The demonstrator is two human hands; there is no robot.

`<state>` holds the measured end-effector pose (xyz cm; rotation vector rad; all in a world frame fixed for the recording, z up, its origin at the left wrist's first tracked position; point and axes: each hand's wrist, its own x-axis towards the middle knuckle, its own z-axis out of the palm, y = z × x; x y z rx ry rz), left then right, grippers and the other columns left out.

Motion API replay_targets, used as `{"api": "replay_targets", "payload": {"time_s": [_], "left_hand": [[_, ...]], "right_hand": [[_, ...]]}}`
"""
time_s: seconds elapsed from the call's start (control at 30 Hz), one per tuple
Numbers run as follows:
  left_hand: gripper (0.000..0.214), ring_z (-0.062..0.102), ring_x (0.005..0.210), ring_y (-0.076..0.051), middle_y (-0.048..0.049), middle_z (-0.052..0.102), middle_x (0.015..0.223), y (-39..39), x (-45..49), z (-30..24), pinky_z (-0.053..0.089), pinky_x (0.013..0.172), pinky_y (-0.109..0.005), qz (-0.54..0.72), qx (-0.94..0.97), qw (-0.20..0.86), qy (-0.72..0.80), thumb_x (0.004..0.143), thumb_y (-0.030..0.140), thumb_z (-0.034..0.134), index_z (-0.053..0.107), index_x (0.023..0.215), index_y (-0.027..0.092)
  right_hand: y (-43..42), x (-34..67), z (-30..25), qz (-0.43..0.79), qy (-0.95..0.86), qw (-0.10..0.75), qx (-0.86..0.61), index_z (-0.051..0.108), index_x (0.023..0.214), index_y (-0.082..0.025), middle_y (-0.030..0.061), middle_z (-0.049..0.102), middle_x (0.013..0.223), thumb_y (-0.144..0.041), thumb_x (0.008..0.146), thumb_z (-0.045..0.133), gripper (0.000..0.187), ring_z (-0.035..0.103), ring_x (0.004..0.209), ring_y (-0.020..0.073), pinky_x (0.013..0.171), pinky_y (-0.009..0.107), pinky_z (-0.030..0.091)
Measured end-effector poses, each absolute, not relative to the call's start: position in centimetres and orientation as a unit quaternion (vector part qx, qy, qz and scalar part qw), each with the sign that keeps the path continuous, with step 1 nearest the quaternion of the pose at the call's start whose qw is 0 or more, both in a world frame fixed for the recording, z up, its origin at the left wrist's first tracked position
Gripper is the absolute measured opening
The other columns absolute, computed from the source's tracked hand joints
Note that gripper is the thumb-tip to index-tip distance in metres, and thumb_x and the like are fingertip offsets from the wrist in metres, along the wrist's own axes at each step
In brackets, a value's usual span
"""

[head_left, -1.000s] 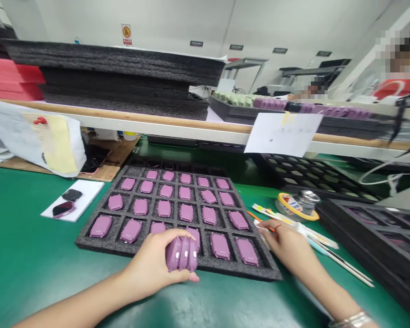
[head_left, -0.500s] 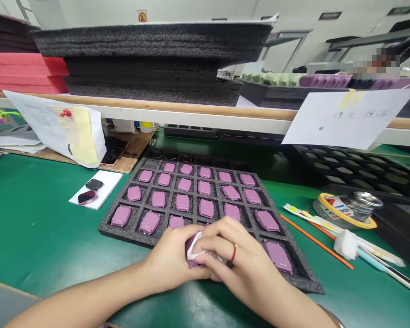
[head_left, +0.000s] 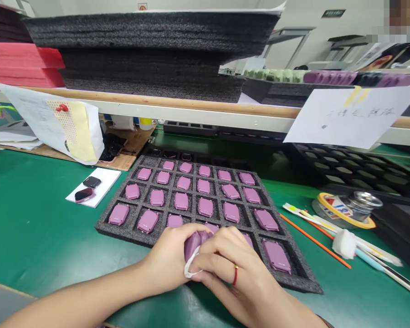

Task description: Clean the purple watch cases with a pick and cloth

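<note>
A green table (head_left: 27, 237) spreads beneath both hands, with foam sheets (head_left: 146, 50) piled on a shelf far beyond them. Directly past the fingertips lies a black foam tray (head_left: 104, 226), its pockets filled with rows of purple cases (head_left: 205, 207). At the tray's near edge the left hand (head_left: 167, 262) is closed around the held cases (head_left: 193, 241), a small purple bunch standing on edge. The right hand (head_left: 232, 269), touching the left, pinches a white wipe (head_left: 190, 269) against their near side. Off to the right of the hands rest a tape roll (head_left: 345, 212), an orange stick (head_left: 314, 246) and a sponge swab (head_left: 341, 243). A red ring (head_left: 235, 275) circles one right-hand finger.
</note>
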<state>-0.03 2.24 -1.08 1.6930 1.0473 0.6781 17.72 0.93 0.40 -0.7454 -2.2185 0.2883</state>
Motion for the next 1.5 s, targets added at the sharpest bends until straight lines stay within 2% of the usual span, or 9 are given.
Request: {"api": "replay_targets", "payload": {"time_s": [0.3,0.53,0.77,0.87,0.93,1.0,1.1,1.27,1.5], "left_hand": [[0.054,0.069,0.091,-0.023,-0.0031,0.077,0.103,2.3,0.1,-0.9,0.053,0.082,-0.029,0.276,0.7,0.493,0.437,0.066,0.029,0.086,0.069,0.116,0.018],[0.05,0.069,0.083,-0.019,0.0014,0.076,0.094,1.7,-0.2,-0.4,0.056,0.082,-0.03,0.284,0.686,0.503,0.442,0.064,0.021,0.086,0.068,0.111,0.022],[0.048,0.072,0.078,-0.02,0.0013,0.07,0.087,0.6,0.1,-0.2,0.065,0.078,-0.035,0.346,0.591,0.622,0.378,0.066,0.011,0.078,0.064,0.111,0.023],[0.048,0.072,0.077,-0.02,0.0018,0.069,0.084,0.4,0.2,0.0,0.065,0.078,-0.036,0.36,0.587,0.622,0.372,0.067,0.012,0.079,0.064,0.111,0.023],[0.047,0.072,0.082,-0.021,0.0006,0.071,0.089,0.5,0.3,0.0,0.063,0.083,-0.037,0.363,0.609,0.592,0.383,0.068,0.013,0.079,0.064,0.111,0.022],[0.048,0.071,0.092,-0.022,-0.0009,0.073,0.099,0.6,0.3,-0.2,0.058,0.092,-0.037,0.363,0.645,0.544,0.396,0.067,0.013,0.08,0.064,0.111,0.023],[0.049,0.069,0.098,-0.023,-0.0015,0.071,0.107,0.6,0.3,-0.6,0.055,0.093,-0.034,0.36,0.668,0.521,0.391,0.069,0.015,0.082,0.062,0.113,0.023],[0.057,0.065,0.11,-0.024,-0.006,0.067,0.118,0.4,0.2,-0.6,0.051,0.1,-0.036,0.337,0.662,0.579,0.336,0.077,0.024,0.08,0.051,0.127,0.023],[0.129,0.049,0.137,-0.033,-0.0211,0.045,0.15,0.2,0.0,-0.3,0.041,0.113,-0.049,0.27,0.61,0.669,0.328,0.067,0.023,0.089,-0.004,0.156,0.024]], "right_hand": [[1.5,19.3,0.6,0.123,-0.882,0.34,-0.302,0.068,0.092,-0.023,0.0026,0.07,0.086,-0.016,0.094,0.064,0.008,0.059,0.079,0.0181,0.072,0.035,0.045],[3.8,21.6,0.3,0.119,-0.798,0.401,-0.434,0.07,0.087,-0.024,0.0028,0.073,0.084,-0.025,0.095,0.063,0.011,0.068,0.077,0.0191,0.071,0.033,0.054],[6.2,31.1,-0.4,-0.218,-0.686,0.216,-0.66,0.073,0.073,-0.016,0.0215,0.068,0.08,-0.037,0.09,0.055,0.032,0.066,0.084,0.0437,0.07,0.058,0.05],[5.5,30.5,-0.8,-0.133,-0.75,0.215,-0.612,0.075,0.103,-0.018,0.0205,0.072,0.111,-0.041,0.076,0.073,0.035,0.067,0.101,0.0449,0.081,0.06,0.054],[4.0,27.7,-0.7,0.016,-0.826,0.224,-0.517,0.055,0.14,-0.026,0.0131,0.061,0.141,-0.038,0.072,0.081,0.074,0.062,0.124,0.0377,0.099,0.055,0.054],[2.3,24.3,-0.6,0.133,-0.856,0.24,-0.438,0.032,0.156,-0.033,0.0094,0.054,0.151,-0.033,0.072,0.084,0.099,0.058,0.133,0.0311,0.105,0.048,0.053],[0.3,20.2,-0.7,0.208,-0.844,0.288,-0.401,0.019,0.16,-0.035,0.0088,0.052,0.153,-0.018,0.072,0.082,0.11,0.057,0.134,0.0283,0.105,0.044,0.055],[-0.3,18.3,-1.8,0.293,-0.791,0.392,-0.367,0.024,0.159,-0.032,0.0089,0.065,0.139,-0.002,0.071,0.068,0.103,0.071,0.115,0.0262,0.084,0.031,0.065],[-0.8,17.3,-2.5,0.332,-0.776,0.433,-0.317,0.024,0.157,-0.035,0.0063,0.069,0.129,-0.006,0.08,0.066,0.093,0.074,0.103,0.0199,0.088,0.03,0.061]]}}
